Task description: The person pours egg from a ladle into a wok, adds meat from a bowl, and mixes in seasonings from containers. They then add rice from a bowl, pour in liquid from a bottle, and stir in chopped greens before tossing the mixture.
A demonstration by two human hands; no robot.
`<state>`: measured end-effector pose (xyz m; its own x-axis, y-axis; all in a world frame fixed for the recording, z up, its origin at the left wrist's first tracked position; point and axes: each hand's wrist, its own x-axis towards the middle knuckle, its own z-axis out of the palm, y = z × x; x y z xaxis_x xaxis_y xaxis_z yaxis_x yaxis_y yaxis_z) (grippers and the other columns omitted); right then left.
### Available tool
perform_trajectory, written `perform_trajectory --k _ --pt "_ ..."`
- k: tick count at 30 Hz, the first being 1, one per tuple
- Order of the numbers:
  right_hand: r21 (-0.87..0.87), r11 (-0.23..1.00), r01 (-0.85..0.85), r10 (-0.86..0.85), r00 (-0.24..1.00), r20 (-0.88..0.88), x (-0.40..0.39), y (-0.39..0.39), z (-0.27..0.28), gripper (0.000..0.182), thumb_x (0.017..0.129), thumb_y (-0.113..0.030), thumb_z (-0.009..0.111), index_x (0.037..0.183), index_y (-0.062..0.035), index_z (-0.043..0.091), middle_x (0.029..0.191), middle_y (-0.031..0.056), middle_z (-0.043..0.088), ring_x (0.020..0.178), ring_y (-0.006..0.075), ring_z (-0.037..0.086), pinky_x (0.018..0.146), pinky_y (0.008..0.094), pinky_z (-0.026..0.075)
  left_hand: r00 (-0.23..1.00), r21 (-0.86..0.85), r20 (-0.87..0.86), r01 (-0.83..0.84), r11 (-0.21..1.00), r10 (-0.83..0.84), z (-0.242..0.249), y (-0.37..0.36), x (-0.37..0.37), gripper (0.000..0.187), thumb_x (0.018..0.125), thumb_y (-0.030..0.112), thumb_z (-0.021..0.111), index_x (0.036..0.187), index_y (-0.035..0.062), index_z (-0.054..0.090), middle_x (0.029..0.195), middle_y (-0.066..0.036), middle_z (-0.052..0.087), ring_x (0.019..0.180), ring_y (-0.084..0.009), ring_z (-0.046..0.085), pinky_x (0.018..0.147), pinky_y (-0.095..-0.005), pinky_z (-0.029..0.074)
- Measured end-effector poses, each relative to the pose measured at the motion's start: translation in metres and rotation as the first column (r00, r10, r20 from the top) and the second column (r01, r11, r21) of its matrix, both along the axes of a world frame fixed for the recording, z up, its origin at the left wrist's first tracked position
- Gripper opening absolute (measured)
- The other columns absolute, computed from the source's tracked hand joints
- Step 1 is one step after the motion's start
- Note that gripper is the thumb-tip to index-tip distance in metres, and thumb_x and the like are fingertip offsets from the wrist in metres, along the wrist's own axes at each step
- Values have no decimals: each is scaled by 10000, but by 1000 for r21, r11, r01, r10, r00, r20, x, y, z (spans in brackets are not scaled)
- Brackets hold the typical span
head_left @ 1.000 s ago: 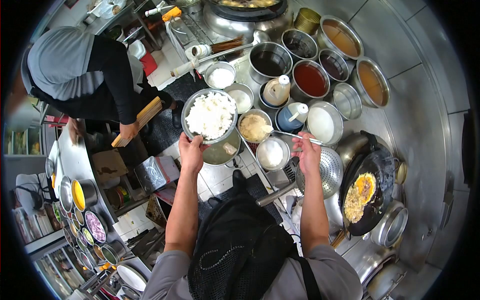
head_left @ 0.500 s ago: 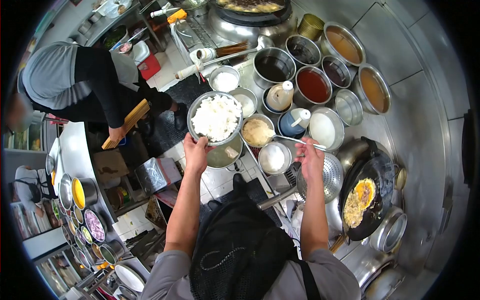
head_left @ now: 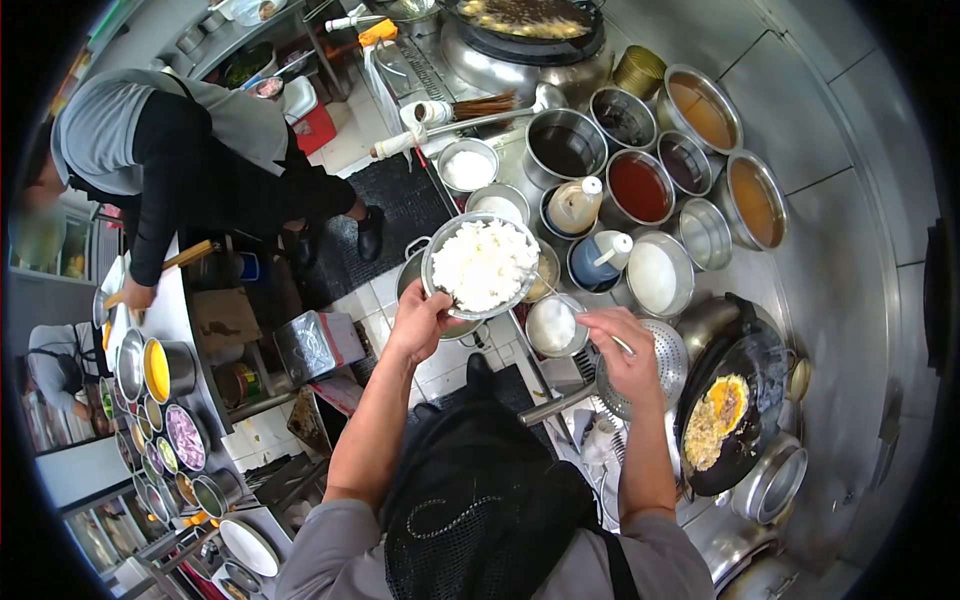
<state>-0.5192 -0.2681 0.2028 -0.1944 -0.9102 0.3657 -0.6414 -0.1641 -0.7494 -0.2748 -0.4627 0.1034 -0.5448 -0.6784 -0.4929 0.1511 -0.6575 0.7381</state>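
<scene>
My left hand (head_left: pixel 418 322) grips the near rim of a metal bowl heaped with white rice (head_left: pixel 482 265). The bowl partly covers a container of tan granules (head_left: pixel 545 272). In my right hand (head_left: pixel 622 350) is a thin metal spoon (head_left: pixel 566 299), its far end close to the rice bowl's right rim. Below the spoon stands a bowl of white powder (head_left: pixel 556 325). A perforated strainer (head_left: pixel 668 360) lies beside my right hand. To the right, a black wok (head_left: pixel 735 465) holds egg with a yellow yolk and rice-like bits (head_left: pixel 715 420).
Pots of sauces, such as a red one (head_left: pixel 638 188), and two squeeze bottles (head_left: pixel 603 254) crowd the counter behind. Another person (head_left: pixel 160 150) at the left holds a wooden board (head_left: pixel 190 254) by a counter with several ingredient containers (head_left: pixel 187 437). A large wok (head_left: pixel 525 45) sits at the back.
The rice bowl has moved right, partly over the tan granules. My right hand has brought the spoon from those granules to the rice bowl's edge. The other person has moved the board toward the counter.
</scene>
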Motion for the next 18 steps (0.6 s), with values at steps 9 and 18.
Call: perform_trajectory --k 9,18 --pt "210 843 496 -533 712 457 29 -36 -115 235 985 -202 573 1068 -3 666 1018 134 683 888 225 665 784 314 538 976 -127 157 -135 983 154 2 5 23 372 832 -52 521 1199 -31 470 1034 -123 630 791 -185 663 660 -302 603" --pt "594 794 133 -245 963 111 6 12 -59 979 742 -295 821 1500 -29 262 1426 231 417 1242 348 498 989 413 443 949 -152 138 -264 952 285 4 5 69 312 839 -39 508 1141 33 537 1005 -86 672 787 -168 682 637 -303 598"
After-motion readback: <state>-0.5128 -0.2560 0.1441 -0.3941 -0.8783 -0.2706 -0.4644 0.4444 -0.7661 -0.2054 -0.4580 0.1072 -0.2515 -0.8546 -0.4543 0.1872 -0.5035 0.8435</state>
